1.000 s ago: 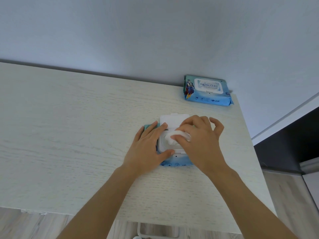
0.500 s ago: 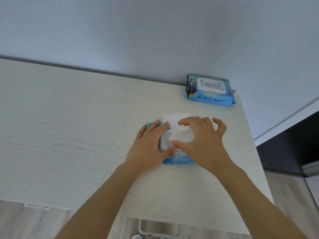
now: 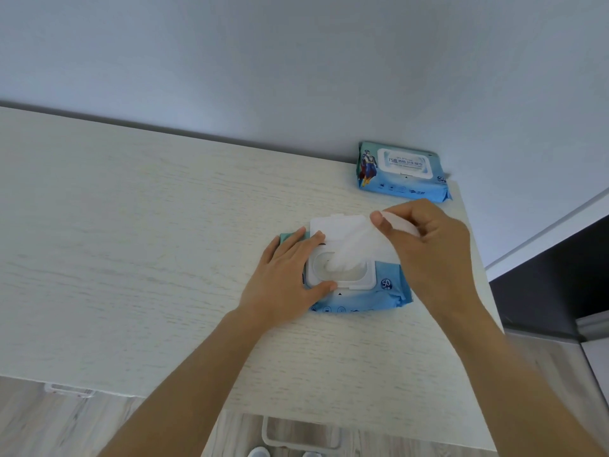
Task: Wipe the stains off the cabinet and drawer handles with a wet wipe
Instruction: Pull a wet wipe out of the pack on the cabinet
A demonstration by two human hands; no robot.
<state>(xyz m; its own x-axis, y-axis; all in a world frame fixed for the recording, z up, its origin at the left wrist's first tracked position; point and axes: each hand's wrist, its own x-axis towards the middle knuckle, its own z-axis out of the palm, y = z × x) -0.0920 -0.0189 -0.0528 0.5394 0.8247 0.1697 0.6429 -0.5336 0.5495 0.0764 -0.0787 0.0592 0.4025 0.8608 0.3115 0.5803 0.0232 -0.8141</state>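
Note:
A blue pack of wet wipes lies on the pale wooden cabinet top with its white flip lid open. My left hand presses flat on the pack's left end. My right hand pinches a white wet wipe and holds it stretched up and to the right, its lower end still in the pack's opening. Two white handles show below the cabinet's front edge, one handle at the left and another handle at the centre.
A second, closed blue wipe pack lies at the back right corner against the grey wall. The cabinet top ends just right of my right hand, with dark furniture and wood floor beyond it.
My right hand has lifted up and to the right, drawing the wipe out of the pack's opening. My left hand has stayed pressed on the pack.

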